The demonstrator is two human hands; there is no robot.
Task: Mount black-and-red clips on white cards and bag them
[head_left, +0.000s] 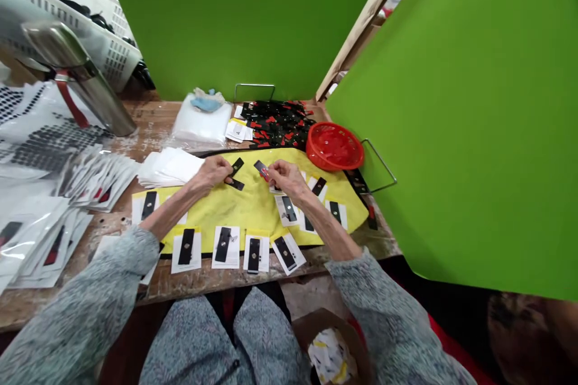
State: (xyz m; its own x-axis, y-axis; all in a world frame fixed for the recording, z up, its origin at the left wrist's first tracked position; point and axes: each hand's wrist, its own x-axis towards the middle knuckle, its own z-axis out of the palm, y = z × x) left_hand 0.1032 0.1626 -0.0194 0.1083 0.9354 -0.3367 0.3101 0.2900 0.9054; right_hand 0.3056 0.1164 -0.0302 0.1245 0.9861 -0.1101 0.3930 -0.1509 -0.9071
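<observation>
Below the right hand [286,177], a cardboard box [301,334] of scraps is cut off by the lower edge. Between it and the hands, white cards [233,258] with black strips line the near edge of a yellow cloth [253,204]; the left arm partly covers others. Over the cloth, the left hand [215,172] pinches a black V-shaped piece [236,184] between its fingertips; whether it is one strip or two, I cannot tell. Just across from it, the right hand's thumb and fingers meet on a dark-and-red piece [260,167], partly hiding it. White sheets [169,168] lie beside the left wrist. Beyond the right hand sit a red basket [333,163] and a tangled black-and-red heap [280,123], its pieces hard to separate. Far left, a white crate [120,54] runs out of view.
</observation>
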